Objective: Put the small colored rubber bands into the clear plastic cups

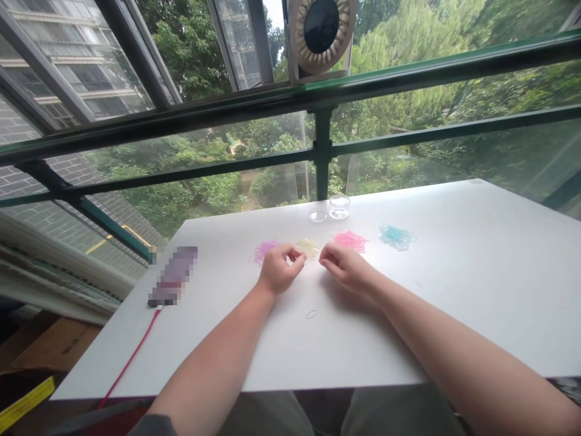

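Note:
Four-colour heaps of small elastic bands lie across the white table: a purple heap (263,250), a pale yellow heap (307,247), a pink heap (349,241) and a teal heap (396,236). My left hand (282,267) is closed in a pinch at the front of the yellow heap, partly covering the purple one. Just in front of the pink heap, my right hand (345,265) has its fingers curled together. The two hands are apart, and anything between their fingertips is too small to make out. A single pale band (311,314) lies nearer to me.
Clear round containers (339,206) stand at the table's (454,242) back edge. A blurred phone-like object (175,275) with a red cable (131,357) lies at left. A round fan (321,33) is by the window, above a green railing (322,151).

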`<act>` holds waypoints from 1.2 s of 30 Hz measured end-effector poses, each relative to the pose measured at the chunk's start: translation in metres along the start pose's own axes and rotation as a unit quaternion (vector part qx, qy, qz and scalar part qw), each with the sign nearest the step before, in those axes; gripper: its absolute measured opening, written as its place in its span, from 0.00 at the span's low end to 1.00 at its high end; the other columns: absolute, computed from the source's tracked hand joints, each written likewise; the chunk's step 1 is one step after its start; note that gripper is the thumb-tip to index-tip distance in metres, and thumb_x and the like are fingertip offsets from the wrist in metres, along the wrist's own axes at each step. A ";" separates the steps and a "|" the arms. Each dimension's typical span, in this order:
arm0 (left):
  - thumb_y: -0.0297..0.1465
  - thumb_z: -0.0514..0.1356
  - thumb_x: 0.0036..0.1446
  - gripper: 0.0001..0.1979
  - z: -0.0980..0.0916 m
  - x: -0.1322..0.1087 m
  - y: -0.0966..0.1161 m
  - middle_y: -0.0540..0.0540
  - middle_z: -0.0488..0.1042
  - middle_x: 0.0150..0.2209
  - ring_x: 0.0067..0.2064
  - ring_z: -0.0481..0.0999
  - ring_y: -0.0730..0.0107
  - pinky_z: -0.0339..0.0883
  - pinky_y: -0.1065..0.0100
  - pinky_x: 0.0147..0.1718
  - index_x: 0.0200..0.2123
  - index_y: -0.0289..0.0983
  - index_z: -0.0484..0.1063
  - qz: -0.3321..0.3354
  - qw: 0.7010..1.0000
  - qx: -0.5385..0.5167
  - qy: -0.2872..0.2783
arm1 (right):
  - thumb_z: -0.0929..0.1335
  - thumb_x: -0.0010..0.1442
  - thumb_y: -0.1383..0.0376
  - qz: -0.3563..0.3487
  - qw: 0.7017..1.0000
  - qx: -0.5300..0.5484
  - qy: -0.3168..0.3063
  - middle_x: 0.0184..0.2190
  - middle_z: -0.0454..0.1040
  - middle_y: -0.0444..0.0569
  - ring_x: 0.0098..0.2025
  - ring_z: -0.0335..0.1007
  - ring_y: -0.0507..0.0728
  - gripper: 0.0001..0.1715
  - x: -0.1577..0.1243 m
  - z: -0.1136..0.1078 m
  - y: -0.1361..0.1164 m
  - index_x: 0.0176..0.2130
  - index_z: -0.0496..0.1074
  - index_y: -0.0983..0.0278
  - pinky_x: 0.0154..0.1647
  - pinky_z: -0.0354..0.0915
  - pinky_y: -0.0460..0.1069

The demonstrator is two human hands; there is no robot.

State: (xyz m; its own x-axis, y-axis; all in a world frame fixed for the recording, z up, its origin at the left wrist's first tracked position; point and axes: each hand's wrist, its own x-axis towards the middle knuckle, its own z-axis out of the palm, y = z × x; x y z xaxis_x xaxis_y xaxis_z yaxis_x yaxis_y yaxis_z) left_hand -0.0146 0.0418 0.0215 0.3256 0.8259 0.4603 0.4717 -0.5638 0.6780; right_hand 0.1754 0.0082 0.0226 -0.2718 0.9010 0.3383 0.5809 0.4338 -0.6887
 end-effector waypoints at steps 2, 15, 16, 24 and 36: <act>0.32 0.59 0.50 0.06 0.001 0.001 -0.003 0.49 0.74 0.24 0.25 0.69 0.75 0.62 0.72 0.25 0.25 0.35 0.72 -0.024 0.999 0.002 0.023 | 0.62 0.54 0.70 -0.011 1.000 0.010 -0.022 0.21 0.65 0.42 0.23 0.58 0.49 0.03 -0.001 0.002 -0.005 0.28 0.64 0.64 0.24 0.54 0.44; 0.30 0.58 0.51 0.05 0.003 -0.005 0.011 0.48 0.71 0.25 0.27 0.67 0.74 0.63 0.71 0.28 0.26 0.36 0.70 0.062 0.997 -0.038 -0.037 | 0.63 0.53 0.69 0.000 1.000 -0.015 0.024 0.21 0.65 0.42 0.22 0.58 0.50 0.01 -0.001 -0.004 0.005 0.29 0.64 0.63 0.24 0.55 0.46; 0.31 0.58 0.51 0.05 0.002 -0.004 0.010 0.48 0.71 0.25 0.27 0.67 0.74 0.63 0.71 0.28 0.27 0.36 0.70 0.043 0.999 -0.031 -0.005 | 0.63 0.53 0.69 -0.003 1.000 -0.007 0.018 0.21 0.65 0.42 0.22 0.58 0.50 0.01 -0.001 -0.003 0.003 0.29 0.64 0.63 0.24 0.55 0.45; 0.31 0.59 0.50 0.05 0.008 -0.007 0.010 0.49 0.72 0.25 0.26 0.67 0.76 0.62 0.72 0.28 0.25 0.35 0.71 0.008 0.996 -0.056 -0.070 | 0.63 0.51 0.70 -0.014 1.000 0.014 0.007 0.20 0.64 0.42 0.22 0.58 0.49 0.03 -0.003 -0.002 -0.005 0.27 0.63 0.63 0.23 0.55 0.44; 0.32 0.59 0.50 0.06 0.007 -0.007 0.007 0.48 0.74 0.27 0.27 0.67 0.75 0.62 0.71 0.28 0.29 0.35 0.72 0.001 0.995 -0.062 -0.080 | 0.63 0.51 0.70 -0.024 1.000 0.015 0.004 0.20 0.64 0.41 0.22 0.57 0.49 0.02 -0.004 -0.001 -0.004 0.27 0.64 0.63 0.24 0.55 0.45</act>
State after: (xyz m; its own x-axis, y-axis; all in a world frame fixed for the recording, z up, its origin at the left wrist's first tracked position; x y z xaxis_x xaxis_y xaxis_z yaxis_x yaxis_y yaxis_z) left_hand -0.0079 0.0320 0.0193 0.4569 0.8080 0.3720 0.3690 -0.5528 0.7472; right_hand 0.1749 0.0025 0.0249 -0.2924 0.8794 0.3756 0.5436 0.4760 -0.6913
